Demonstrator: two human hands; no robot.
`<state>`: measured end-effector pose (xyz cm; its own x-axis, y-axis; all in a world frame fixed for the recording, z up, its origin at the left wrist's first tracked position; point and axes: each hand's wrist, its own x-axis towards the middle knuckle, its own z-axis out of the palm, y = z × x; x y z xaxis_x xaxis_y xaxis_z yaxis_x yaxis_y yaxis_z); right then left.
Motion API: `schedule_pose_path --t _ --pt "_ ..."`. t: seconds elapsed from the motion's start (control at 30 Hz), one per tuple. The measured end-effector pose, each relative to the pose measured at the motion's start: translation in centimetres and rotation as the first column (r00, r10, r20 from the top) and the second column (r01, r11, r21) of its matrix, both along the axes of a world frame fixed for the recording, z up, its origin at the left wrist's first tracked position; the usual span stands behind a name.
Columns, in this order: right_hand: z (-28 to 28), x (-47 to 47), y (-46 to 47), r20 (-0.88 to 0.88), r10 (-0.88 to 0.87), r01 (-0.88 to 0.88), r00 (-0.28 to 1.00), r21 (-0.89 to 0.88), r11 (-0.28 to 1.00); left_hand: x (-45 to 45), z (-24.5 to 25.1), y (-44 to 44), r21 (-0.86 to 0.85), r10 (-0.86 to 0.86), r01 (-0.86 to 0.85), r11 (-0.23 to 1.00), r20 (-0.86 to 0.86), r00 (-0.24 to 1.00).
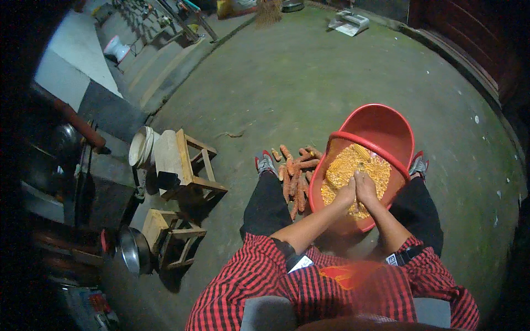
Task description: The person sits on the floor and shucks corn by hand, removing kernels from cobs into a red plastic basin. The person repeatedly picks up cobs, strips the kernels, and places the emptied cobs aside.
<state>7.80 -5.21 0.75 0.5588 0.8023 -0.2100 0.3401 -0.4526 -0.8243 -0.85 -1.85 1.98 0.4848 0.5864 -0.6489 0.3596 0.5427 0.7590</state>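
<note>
A red plastic basket-like container [403, 124] with a thick cross rim stands between my feet. Loose yellow corn kernels [337, 171] lie in its near part, with an ear of corn [361, 152] on top of them. My left hand [347, 193] and my right hand [365, 188] are pressed close together over the kernels, fingers pointing away from me. Whatever may be between the palms is hidden, so I cannot tell if they grip anything. Several bare reddish corn cobs [296, 178] are heaped on the floor, left of the container beside my left foot.
Two wooden stools [188, 165], [159, 231] stand at the left, a dark phone-like object [167, 181] on the larger one. Near them are white buckets [140, 147] and a metal basin [134, 250]. A dustpan [350, 22] and a straw broom [268, 14] are at the far side; steps [165, 62] rise upper left.
</note>
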Motion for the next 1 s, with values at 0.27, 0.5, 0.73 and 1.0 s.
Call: schedule_pose_path --t 0.27,0.5,0.73,1.0 --pt "-1.2 0.2 -0.2 -0.007 0.090 -0.089 0.996 0.090 0.992 -0.3 -1.1 0.0 -0.119 0.049 -0.052 0.991 -0.027 0.998" --pt "-2.3 0.2 -0.3 0.048 0.039 -0.045 0.998 0.143 0.989 -0.2 -0.6 -0.1 -0.176 0.066 -0.076 0.982 -0.065 0.996" --pt "-2.4 0.2 -0.4 0.116 0.026 -0.051 0.993 0.215 0.975 -0.4 0.6 0.0 -0.147 0.054 -0.061 0.987 -0.052 0.997" --pt "-0.8 -0.5 0.1 -0.047 0.039 -0.033 0.998 0.117 0.993 -0.2 0.9 0.8 0.009 0.082 -0.082 0.997 -0.095 0.992"
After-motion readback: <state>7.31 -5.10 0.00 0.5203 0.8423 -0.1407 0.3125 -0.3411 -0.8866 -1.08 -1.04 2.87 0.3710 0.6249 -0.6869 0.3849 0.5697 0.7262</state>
